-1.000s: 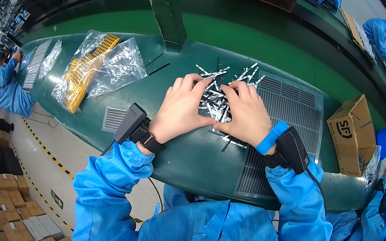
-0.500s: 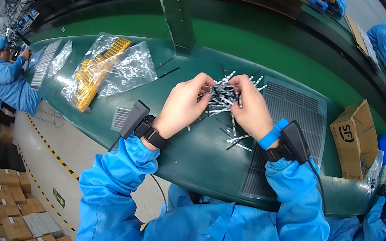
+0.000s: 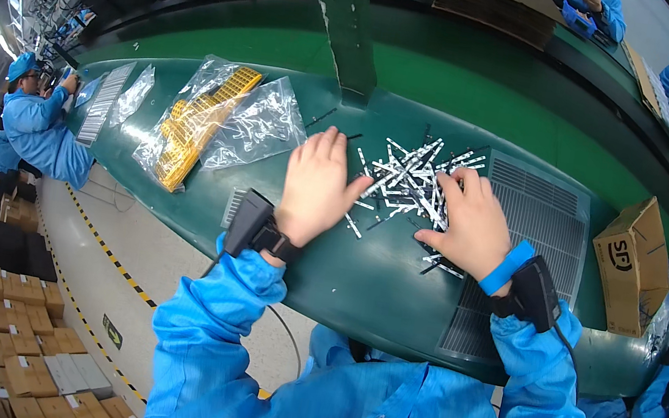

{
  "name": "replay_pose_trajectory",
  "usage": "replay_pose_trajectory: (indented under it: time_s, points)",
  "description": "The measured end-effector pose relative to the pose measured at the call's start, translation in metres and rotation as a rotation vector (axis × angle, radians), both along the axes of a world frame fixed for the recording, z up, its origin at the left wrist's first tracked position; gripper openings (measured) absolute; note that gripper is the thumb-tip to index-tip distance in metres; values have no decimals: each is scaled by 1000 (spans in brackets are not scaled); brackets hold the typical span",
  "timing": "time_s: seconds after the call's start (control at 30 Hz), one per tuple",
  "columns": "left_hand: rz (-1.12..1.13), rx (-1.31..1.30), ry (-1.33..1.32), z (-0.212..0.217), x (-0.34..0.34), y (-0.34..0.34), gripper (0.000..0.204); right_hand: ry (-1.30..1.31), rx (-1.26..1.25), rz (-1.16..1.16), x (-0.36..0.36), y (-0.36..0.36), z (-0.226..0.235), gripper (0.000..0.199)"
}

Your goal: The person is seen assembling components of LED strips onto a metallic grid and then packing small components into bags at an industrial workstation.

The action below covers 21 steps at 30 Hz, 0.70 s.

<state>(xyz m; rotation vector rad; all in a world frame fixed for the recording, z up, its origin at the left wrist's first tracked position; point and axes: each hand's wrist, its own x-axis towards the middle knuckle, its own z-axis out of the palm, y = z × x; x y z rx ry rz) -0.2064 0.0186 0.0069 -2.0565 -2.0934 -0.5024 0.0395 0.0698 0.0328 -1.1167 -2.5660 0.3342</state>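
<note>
Green workbench bears clear bags beside flat, released left hand and right hand on small strips.

Palms and fingertips of left hand and right hand turned down, out of sight; grip on anything under them impossible to tell. Part of pile of small white strips covered by right hand. Single strips too small to make out in detail. Yellow parts in clear bag blurred by plastic glare. Cardboard box partly cut by dark fisheye rim. Far end of counter lost behind green post.
</note>
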Motion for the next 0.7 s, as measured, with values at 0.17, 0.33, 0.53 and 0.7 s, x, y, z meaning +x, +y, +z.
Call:
replay_pose_trajectory:
  time_s: [0.17,0.33,0.53,0.7]
  points:
    - [-107,28,-190,2,28,-4,46,113,-43,75,-7,-3,-11,48]
    - [-153,60,-351,1,23,5,31,146,-28,40,-15,1,-17,34]
    - [-108,9,-508,-2,-6,28,15,238,-112,4,-15,10,-9,29]
    - [-118,-107,-425,5,-12,38,13,427,-40,41,-15,20,1,23]
